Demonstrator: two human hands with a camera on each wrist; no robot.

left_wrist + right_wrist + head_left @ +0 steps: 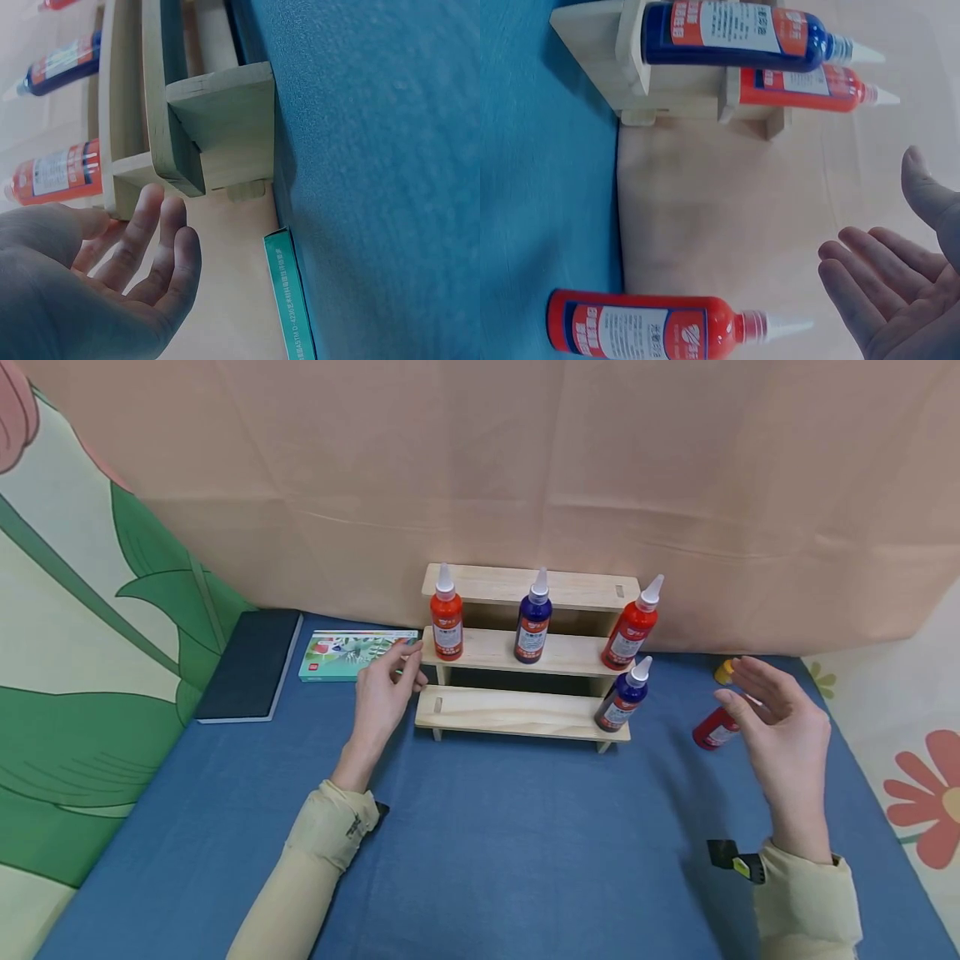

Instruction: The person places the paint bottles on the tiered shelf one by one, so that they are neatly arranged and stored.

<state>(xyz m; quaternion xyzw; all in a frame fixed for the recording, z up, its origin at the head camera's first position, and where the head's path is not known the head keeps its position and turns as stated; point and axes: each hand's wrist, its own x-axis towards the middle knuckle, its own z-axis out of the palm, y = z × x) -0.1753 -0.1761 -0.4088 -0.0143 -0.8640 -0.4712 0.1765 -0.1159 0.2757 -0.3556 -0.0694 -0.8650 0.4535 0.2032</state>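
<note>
A three-tier wooden shelf (517,702) stands on the table. My left hand (386,689) is at its left end, fingers slightly bent and holding nothing; the left wrist view shows the fingertips by the shelf end, contact unclear. On the middle tier are an orange-red bottle (447,625), a blue bottle (533,625) and a red bottle (630,631), with a second blue bottle (622,700) at the lowest tier's right end. Beside a dark red bottle (715,729) on the table, my right hand (786,743) is raised with loose fingers, partly hiding it.
A teal illustrated box (330,660) lies just left of the shelf, and a dark notebook (247,664) farther left. Part of a small yellow object (724,672) shows behind the right hand. A beige cloth (525,468) hangs behind the blue-covered table (487,843).
</note>
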